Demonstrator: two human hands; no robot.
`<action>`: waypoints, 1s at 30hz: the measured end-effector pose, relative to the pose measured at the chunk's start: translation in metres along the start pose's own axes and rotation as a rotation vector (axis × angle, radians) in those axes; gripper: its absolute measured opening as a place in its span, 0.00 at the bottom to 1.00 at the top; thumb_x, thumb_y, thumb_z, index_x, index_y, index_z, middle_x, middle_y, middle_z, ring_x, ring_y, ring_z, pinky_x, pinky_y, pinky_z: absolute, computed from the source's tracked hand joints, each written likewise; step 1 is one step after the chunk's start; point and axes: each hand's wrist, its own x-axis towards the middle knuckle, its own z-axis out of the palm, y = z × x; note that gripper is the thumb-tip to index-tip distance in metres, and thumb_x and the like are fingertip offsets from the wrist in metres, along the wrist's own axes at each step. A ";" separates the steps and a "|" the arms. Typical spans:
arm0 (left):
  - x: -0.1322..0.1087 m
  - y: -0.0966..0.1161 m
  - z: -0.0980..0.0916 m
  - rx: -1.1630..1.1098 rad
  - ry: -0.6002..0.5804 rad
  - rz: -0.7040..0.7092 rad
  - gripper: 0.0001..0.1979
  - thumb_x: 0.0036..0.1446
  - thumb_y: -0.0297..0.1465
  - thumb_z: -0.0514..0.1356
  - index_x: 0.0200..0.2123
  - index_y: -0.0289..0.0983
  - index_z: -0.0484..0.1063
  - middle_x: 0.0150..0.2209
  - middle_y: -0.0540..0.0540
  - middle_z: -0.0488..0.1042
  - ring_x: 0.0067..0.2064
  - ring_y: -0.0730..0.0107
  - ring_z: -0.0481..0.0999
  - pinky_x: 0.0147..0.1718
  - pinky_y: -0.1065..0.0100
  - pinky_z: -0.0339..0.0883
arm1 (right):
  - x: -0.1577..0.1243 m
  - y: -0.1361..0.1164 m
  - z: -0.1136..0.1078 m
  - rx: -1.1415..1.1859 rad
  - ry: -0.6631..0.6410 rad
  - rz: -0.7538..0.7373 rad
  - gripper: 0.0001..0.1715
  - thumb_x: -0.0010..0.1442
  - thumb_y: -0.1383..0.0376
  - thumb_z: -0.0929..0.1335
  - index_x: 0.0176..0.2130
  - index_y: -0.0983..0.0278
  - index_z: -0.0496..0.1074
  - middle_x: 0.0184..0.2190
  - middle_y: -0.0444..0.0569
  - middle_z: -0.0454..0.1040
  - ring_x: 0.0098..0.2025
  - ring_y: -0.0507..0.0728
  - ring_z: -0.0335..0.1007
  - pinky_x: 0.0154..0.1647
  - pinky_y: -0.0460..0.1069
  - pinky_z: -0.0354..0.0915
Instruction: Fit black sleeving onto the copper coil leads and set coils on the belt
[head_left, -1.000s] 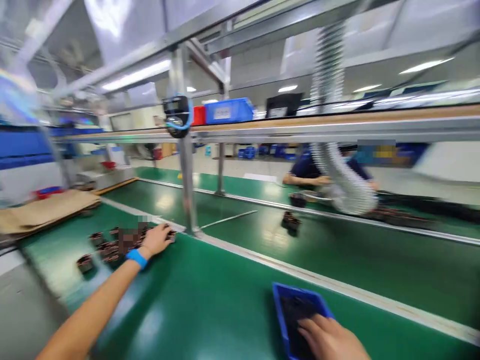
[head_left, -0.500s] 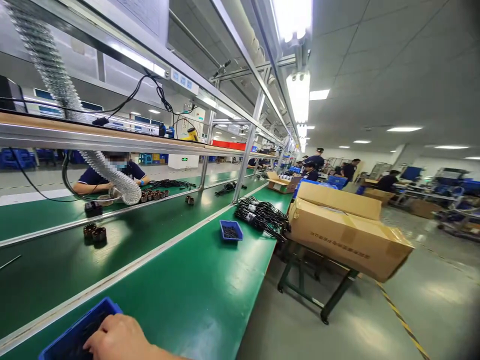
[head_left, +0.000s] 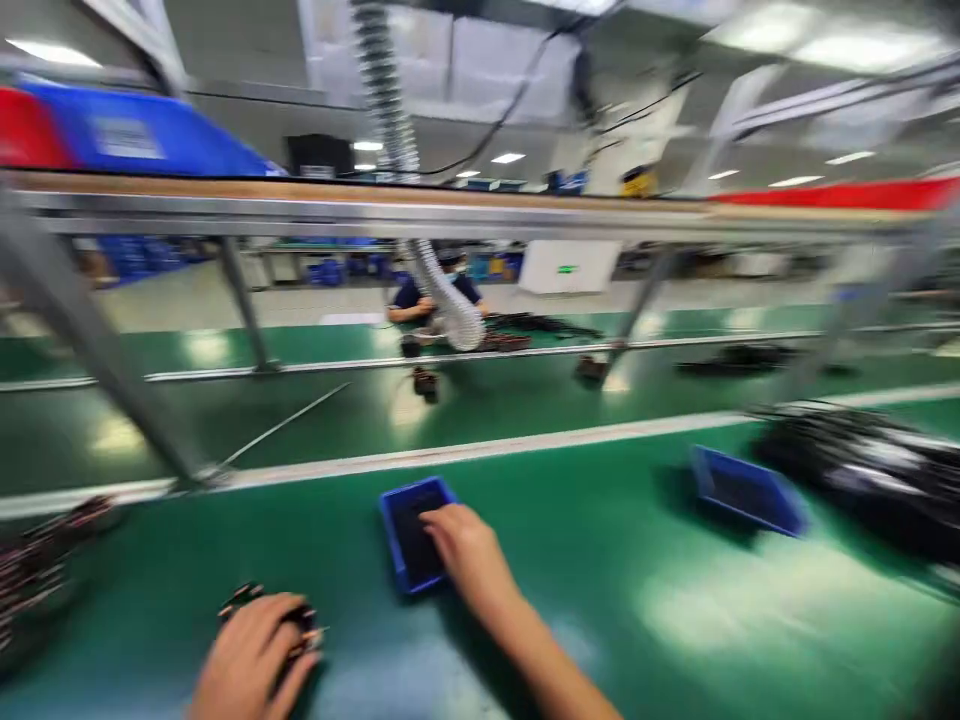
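Observation:
The picture is blurred by motion. My right hand [head_left: 466, 553] reaches into a small blue tray [head_left: 397, 520] of dark small parts on the green bench; whether its fingers grip anything is hidden. My left hand [head_left: 251, 655] is curled over a dark coil part with copper windings [head_left: 296, 628] near the front edge of the bench. More dark coil parts [head_left: 37, 570] lie at the far left.
A second blue tray [head_left: 746, 492] sits to the right, with a pile of black cables [head_left: 855, 460] beyond it. A metal post [head_left: 97, 355] rises at left. Across the green conveyor a seated person [head_left: 424, 300] works beside a flexible duct hose [head_left: 450, 300].
The view swung right along the line, then back down to the bench. My left hand came from the pile at left to the near bench with a coil part. My right hand stayed in the tray.

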 end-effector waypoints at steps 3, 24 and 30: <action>-0.015 0.020 -0.027 0.022 -0.108 -0.064 0.07 0.60 0.38 0.63 0.37 0.42 0.74 0.41 0.44 0.80 0.41 0.61 0.81 0.39 0.63 0.78 | 0.003 0.014 0.014 0.139 -0.034 -0.037 0.20 0.64 0.71 0.61 0.44 0.62 0.81 0.39 0.54 0.83 0.40 0.62 0.79 0.44 0.56 0.74; -0.010 0.048 -0.023 -0.065 -0.023 0.010 0.09 0.65 0.35 0.58 0.45 0.39 0.73 0.41 0.50 0.81 0.39 0.70 0.79 0.72 0.55 0.29 | -0.090 -0.040 0.072 0.885 -0.252 0.564 0.28 0.53 0.41 0.73 0.37 0.62 0.81 0.33 0.53 0.83 0.35 0.60 0.79 0.37 0.49 0.74; -0.012 0.046 -0.024 -0.036 -0.061 0.034 0.10 0.64 0.35 0.59 0.46 0.39 0.73 0.43 0.49 0.80 0.40 0.70 0.78 0.72 0.53 0.27 | -0.087 -0.043 0.071 0.910 -0.259 0.590 0.28 0.51 0.41 0.74 0.35 0.62 0.81 0.32 0.53 0.83 0.34 0.60 0.79 0.37 0.49 0.74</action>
